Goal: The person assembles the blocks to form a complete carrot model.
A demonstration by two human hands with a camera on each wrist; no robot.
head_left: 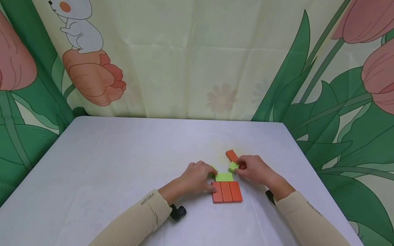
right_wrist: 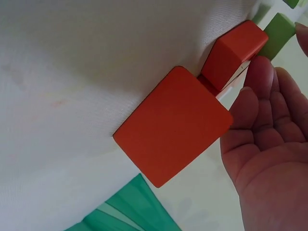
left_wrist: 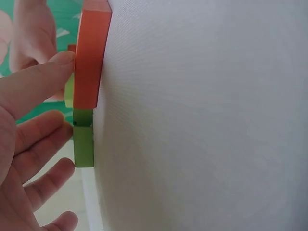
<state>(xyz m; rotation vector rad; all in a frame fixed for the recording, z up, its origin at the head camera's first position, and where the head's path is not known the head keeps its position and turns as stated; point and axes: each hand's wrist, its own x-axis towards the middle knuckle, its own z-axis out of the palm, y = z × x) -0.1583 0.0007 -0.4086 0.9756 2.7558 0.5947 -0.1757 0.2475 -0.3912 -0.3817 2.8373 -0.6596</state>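
Note:
In the head view my left hand is at the left of a flat block arrangement. Its thumb rests on the leftmost of three orange blocks lying side by side, and its fingertips touch a small green block. Another green block lies against the orange row's far edge. My right hand pinches a green block between thumb and index finger. Beyond it, an orange block lies at a slant, partly behind the hand. In the right wrist view, a large orange block face fills the middle, beside the fingers.
White cloth covers the table, which stretches widely to the left of the blocks. A printed fabric backdrop with tulips and a white animal stands behind the table's far edge. Dark wrist cameras sit below both forearms.

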